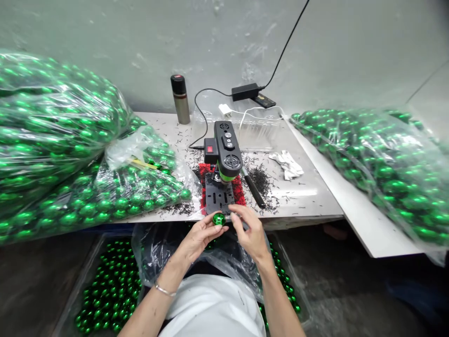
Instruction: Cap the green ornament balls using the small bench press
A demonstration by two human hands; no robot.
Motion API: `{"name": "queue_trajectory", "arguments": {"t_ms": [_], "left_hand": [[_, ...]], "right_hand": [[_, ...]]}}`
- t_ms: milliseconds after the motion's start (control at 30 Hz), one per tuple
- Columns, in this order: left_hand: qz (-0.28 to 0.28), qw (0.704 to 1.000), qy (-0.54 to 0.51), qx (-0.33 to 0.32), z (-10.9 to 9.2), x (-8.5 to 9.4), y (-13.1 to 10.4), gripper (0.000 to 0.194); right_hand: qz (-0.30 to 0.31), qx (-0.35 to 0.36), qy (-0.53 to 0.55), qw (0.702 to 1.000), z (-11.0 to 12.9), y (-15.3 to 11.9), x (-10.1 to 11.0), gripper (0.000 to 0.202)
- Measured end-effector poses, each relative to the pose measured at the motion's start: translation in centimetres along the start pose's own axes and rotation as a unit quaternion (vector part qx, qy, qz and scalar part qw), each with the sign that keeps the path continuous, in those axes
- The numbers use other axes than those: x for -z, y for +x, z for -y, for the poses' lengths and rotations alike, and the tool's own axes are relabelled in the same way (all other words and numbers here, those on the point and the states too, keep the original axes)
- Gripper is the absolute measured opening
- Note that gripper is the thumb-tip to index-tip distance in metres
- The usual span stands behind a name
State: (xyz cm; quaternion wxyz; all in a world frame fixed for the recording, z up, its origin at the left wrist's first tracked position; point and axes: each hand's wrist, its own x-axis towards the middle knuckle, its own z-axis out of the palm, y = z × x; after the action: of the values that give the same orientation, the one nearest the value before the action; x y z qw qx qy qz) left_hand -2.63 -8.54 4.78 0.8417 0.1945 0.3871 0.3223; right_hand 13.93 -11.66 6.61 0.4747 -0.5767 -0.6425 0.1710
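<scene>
A shiny green bauble (219,219) sits between the thumb and fingers of my left hand (199,239), just off the table's front edge. Close on its right, my right hand (249,231) has thumb and forefinger drawn together; whatever they pinch is too small to make out. Directly beyond both hands stands a small black bench machine (228,145) with a perforated black base plate (219,196). The plate rests on a red shaggy mat (239,189). A lever with a black grip (254,191) juts from the machine's right side.
Large clear bags of green baubles lie left (59,131) and right (379,164). Small black pieces (258,180) litter the white table. White gloves (286,164), a flask (180,100), a clear plastic tray (259,135) and a power adapter (245,91) stand farther back. Below, a bin holds more baubles (112,285).
</scene>
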Motion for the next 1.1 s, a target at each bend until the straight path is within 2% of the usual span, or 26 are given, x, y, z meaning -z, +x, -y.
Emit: {"name": "queue_trajectory", "arguments": {"t_ms": [67, 167, 400, 633, 833, 967, 1100], "left_hand": [[0.021, 1.0, -0.007, 0.001, 0.3, -0.1, 0.0, 0.041], [0.021, 0.999, -0.026, -0.004, 0.7, -0.2, 0.1, 0.026], [-0.03, 0.996, -0.078, 0.011, 1.5, 0.3, 0.5, 0.008], [-0.077, 0.993, -0.092, -0.01, 1.3, 0.3, 0.6, 0.015], [-0.058, 0.996, -0.044, -0.044, 0.2, 0.2, 0.6, 0.03], [-0.067, 0.991, 0.002, -0.118, -1.5, -0.2, 2.0, 0.037], [-0.127, 0.967, 0.068, -0.209, -3.2, -0.7, 4.4, 0.04]], "right_hand": [[0.041, 0.024, 0.005, 0.999, -0.2, -1.1, -0.2, 0.025], [0.072, 0.013, 0.022, 0.997, -0.5, -2.0, -0.7, 0.031], [0.063, -0.021, 0.049, 0.997, -0.7, -2.6, -1.4, 0.033], [0.049, -0.016, 0.05, 0.997, -0.3, -2.7, -1.8, 0.02], [0.035, -0.002, 0.051, 0.998, -0.2, -2.5, -1.5, 0.018], [0.006, -0.004, 0.052, 0.999, -0.3, -2.1, -0.8, 0.016], [-0.021, -0.004, 0.037, 0.999, -0.3, -1.4, 0.1, 0.015]]}}
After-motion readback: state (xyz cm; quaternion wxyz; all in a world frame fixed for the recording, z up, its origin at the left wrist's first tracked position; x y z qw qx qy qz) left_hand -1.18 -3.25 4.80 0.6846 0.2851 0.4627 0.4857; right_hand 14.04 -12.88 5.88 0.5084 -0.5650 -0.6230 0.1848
